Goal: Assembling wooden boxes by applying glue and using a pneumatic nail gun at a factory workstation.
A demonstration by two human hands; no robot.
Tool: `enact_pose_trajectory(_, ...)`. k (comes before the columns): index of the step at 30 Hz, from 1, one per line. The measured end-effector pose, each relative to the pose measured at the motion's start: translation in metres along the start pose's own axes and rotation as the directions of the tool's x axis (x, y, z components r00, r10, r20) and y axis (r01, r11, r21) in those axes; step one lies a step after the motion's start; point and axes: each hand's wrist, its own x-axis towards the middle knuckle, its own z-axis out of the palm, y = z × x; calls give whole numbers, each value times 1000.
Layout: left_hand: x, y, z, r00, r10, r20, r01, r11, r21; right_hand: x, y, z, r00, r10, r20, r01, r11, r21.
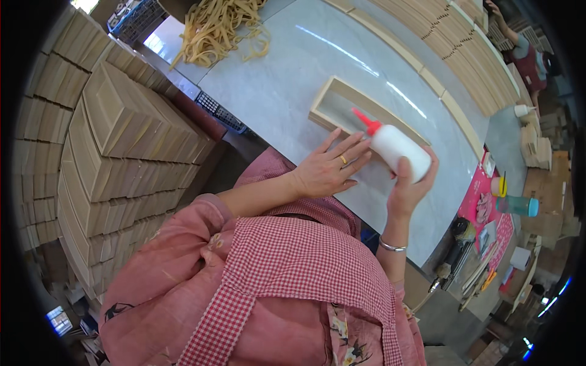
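My right hand (414, 186) is wrapped round a white squeeze bottle (400, 151) with a red pointed nozzle. The bottle is tilted, its nozzle pointing up and left over a shallow rectangular wooden frame (334, 85). That frame lies on the pale grey tabletop (274, 79), and the bottle and my hands cover part of its near side. Just left of the nozzle, my left hand (332, 165) is stretched out with its fingers apart, a ring on one of them. Its fingertips are at the frame's near edge; whether they touch it I cannot tell.
Tan bands (223, 30) lie heaped at the table's far left. Wooden strips (452, 110) line the far side, before stacked boards (439, 43). Tall stacks of wooden boxes (122, 122) stand to my left. A teal bottle (517, 206) and tools are at right; another person (528, 61) is far right.
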Motion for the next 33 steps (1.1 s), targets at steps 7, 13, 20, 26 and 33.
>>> enact_pose_trajectory(7, -12, -4, 4, 1000, 8, -14, -9, 999, -42, 2, -3, 37, 957, -72, 282, 126, 976, -178)
enact_pose_trajectory(13, -12, -4, 5, 999, 8, -36, -10, 999, -48, 7, -6, 49, 921, -89, 379, 170, 968, -185)
enact_pose_trajectory(20, -9, -6, 4, 997, 19, -72, -22, 999, -47, 12, -7, 54, 916, -117, 382, 208, 957, -204)
enact_pose_trajectory(26, -11, -6, 5, 999, 18, -48, -21, 997, -70, 25, -3, 60, 885, -245, 396, 355, 905, -234)
enact_pose_trajectory(33, -8, -4, 1, 998, 4, -56, -8, 998, -63, 43, -1, 72, 856, -346, 384, 466, 837, -286)
